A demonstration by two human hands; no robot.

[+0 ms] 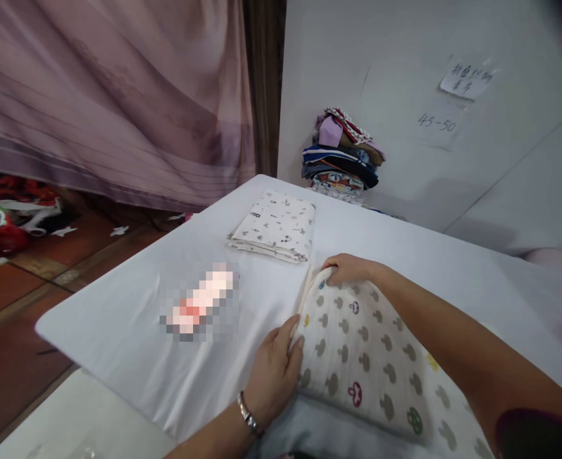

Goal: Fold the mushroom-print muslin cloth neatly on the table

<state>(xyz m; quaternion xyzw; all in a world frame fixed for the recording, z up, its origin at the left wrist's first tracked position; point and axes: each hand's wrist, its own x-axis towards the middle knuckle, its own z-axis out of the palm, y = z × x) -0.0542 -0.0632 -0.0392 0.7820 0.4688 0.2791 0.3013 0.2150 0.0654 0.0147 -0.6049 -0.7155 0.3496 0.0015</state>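
Note:
A white cloth [364, 357] printed with grey mushrooms and a few coloured ones lies partly folded on the white-covered table [204, 382]. My left hand [276, 366], with a bracelet at the wrist, pinches its left edge between thumb and fingers. At the cloth's far corner my right hand [350, 268] is closed on the folded edge, its fingertips partly hidden by the fabric. Beyond both hands rests a neatly folded white cloth [278, 223] with small dark prints, apart from the one I hold.
A blurred-out pinkish object [202, 303] lies left of my hands. Behind the table, a stack of folded clothes [341, 156] stands against the white wall [405, 38], which bears paper notes [467, 76]. A pink curtain [132, 89] hangs at left above a tiled floor [8, 344].

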